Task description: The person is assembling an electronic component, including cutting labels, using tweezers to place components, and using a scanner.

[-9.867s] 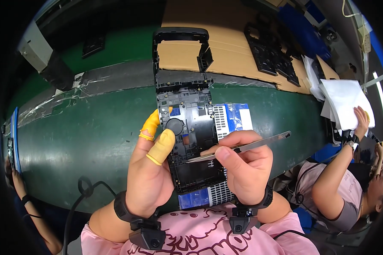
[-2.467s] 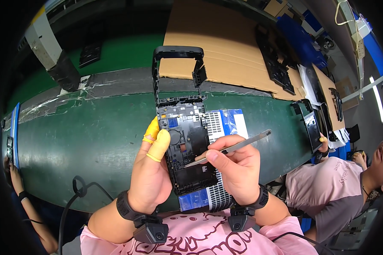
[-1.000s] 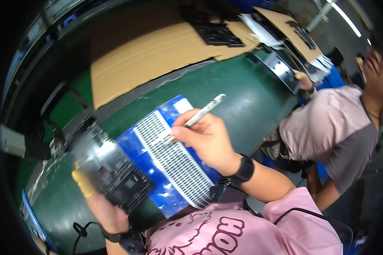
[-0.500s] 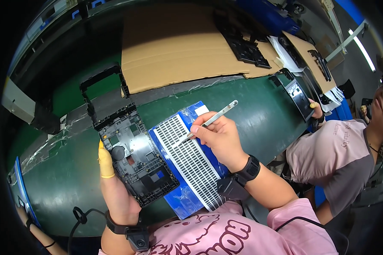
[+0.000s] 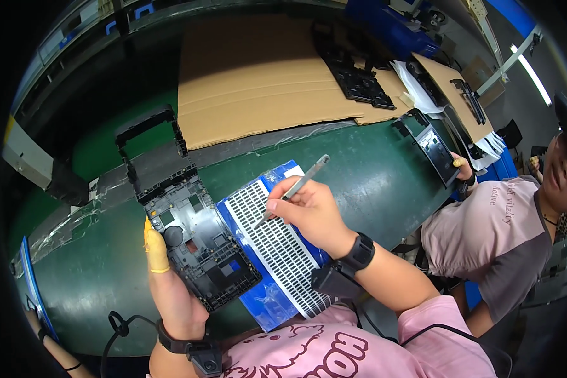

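My left hand (image 5: 173, 286) grips a black plastic housing (image 5: 195, 233) from its left side and underneath. The housing is tilted, with its open frame end pointing away from me, and a yellow finger cot covers one of my digits. In my right hand (image 5: 309, 211) is a pair of metal tweezers (image 5: 308, 176), pinched like a pen. Their tips point down at a white sheet of small black stickers (image 5: 277, 249), near its far left part; whether they touch a sticker I cannot tell. Under the sheet lies a blue, tape-wrapped board (image 5: 268, 302), just right of the housing.
A large cardboard sheet (image 5: 246, 94) covers the far side of the green table (image 5: 94, 271). Black plastic parts (image 5: 359, 79) rest on it. On the right a seated co-worker (image 5: 479, 220) holds a similar housing (image 5: 436, 151). A black cable (image 5: 129, 318) loops near my left wrist.
My right hand with the tweezers has shifted left and slightly down over the sticker sheet, and the tweezers stand steeper. My left hand and the housing have barely moved.
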Demonstrator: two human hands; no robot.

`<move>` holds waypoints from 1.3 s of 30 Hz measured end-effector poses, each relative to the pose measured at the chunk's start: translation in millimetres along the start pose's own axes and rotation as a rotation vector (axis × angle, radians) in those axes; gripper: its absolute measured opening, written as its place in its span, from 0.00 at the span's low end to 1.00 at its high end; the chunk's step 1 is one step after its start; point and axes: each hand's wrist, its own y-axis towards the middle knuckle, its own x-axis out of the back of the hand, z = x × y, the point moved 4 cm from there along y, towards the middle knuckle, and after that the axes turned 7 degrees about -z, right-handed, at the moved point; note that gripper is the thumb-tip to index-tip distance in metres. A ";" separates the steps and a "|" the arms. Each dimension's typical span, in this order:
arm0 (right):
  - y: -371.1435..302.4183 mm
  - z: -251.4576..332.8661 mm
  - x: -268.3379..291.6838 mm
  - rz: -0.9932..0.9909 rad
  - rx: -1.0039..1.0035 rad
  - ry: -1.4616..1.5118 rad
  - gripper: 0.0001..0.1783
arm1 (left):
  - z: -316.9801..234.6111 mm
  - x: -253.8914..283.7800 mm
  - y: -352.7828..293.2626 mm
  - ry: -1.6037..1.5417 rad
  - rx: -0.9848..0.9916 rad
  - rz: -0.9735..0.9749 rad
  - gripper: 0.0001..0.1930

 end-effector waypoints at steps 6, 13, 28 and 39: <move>5.8 -9.5 -0.3 -0.001 -0.053 0.012 0.03 | -5.9 3.7 3.4 0.068 -0.165 -0.041 0.22; 3.9 -11.5 -7.8 -0.023 0.010 0.011 0.03 | -10.8 -1.9 1.5 0.079 -0.190 -0.010 0.21; -0.4 0.7 -4.3 0.015 -0.122 0.081 0.04 | -8.1 -1.1 3.3 0.068 -0.161 -0.020 0.21; 2.5 -14.2 -11.4 -0.064 0.012 0.002 0.04 | -12.0 -4.5 0.8 0.039 -0.162 -0.064 0.21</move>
